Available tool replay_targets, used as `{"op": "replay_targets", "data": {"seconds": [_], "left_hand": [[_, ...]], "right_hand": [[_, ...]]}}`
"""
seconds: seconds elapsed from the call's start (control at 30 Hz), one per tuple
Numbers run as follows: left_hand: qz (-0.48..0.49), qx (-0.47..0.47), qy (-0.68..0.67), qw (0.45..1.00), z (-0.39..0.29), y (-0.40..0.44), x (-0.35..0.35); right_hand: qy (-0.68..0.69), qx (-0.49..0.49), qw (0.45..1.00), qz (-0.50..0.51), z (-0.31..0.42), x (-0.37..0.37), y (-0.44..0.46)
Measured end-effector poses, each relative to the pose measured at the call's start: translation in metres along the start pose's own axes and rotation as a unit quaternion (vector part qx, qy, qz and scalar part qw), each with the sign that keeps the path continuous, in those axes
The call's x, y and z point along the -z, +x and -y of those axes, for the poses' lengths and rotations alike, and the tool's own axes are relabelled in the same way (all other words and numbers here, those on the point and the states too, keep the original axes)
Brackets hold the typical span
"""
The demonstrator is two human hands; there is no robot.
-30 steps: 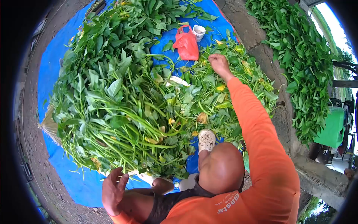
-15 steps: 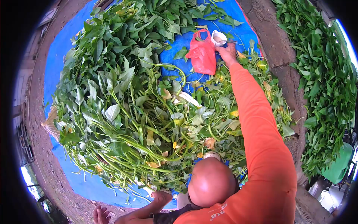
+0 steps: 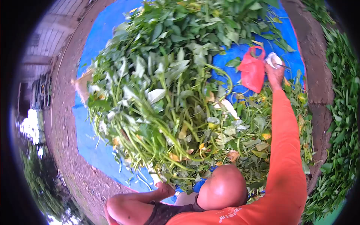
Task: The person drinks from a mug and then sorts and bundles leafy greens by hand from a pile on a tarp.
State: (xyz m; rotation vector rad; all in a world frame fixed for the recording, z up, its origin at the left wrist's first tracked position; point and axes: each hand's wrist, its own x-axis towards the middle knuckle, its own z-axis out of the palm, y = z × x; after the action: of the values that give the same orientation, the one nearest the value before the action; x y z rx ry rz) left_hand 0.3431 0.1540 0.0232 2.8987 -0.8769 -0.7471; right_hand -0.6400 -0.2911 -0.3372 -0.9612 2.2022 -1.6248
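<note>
My right hand, at the end of an orange sleeve, is closed on a white cup at the upper right. A thin dark handle, likely a spoon's, sticks out of the cup to the right. Directly left of the hand lies a red plastic bag on the blue tarp. Long green leafy stems are heaped to the left, and loose leaves and stalks lie under my right forearm. My left hand cannot be made out in the current view.
A bent knee and another knee are at the bottom. Pale peel-like scraps lie among the leaves. A broken concrete edge runs along the right, with more leafy greens beyond it. Bare dirt borders the tarp.
The view has shifted, so the heap, bag and cup appear farther right and lower. My right hand is now wrapped on the cup, which looks tilted. The fingers at the lower left are gone from view.
</note>
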Motion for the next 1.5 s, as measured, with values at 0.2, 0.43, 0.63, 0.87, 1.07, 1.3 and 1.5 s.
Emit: {"op": "replay_targets", "data": {"seconds": [0.2,0.43,0.63,0.87,1.07,1.3,1.5], "left_hand": [[-0.022,-0.184,0.087,0.979,-0.205,-0.051,-0.003],[0.228,-0.484,0.064,0.842,-0.323,-0.095,-0.095],[0.329,-0.578,0.203,0.719,-0.277,-0.111,-0.098],[0.262,-0.622,0.115,0.729,-0.228,-0.097,-0.080],[0.210,-0.627,0.066,0.748,-0.240,-0.097,-0.009],[0.260,-0.575,0.057,0.774,-0.267,-0.042,-0.009],[0.295,-0.433,0.190,0.830,-0.253,0.027,-0.044]], "right_hand": [[-0.104,0.041,0.991,0.072,0.104,0.083,-0.054],[-0.004,0.047,0.984,0.169,0.224,0.174,-0.174],[0.023,0.072,0.956,0.282,0.388,0.227,-0.311],[0.075,0.191,0.900,0.385,0.526,0.282,-0.447],[0.145,0.252,0.815,0.501,0.592,0.306,-0.533],[0.132,0.392,0.708,0.573,0.647,0.313,-0.573],[0.108,0.476,0.687,0.538,0.655,0.309,-0.580]]}}
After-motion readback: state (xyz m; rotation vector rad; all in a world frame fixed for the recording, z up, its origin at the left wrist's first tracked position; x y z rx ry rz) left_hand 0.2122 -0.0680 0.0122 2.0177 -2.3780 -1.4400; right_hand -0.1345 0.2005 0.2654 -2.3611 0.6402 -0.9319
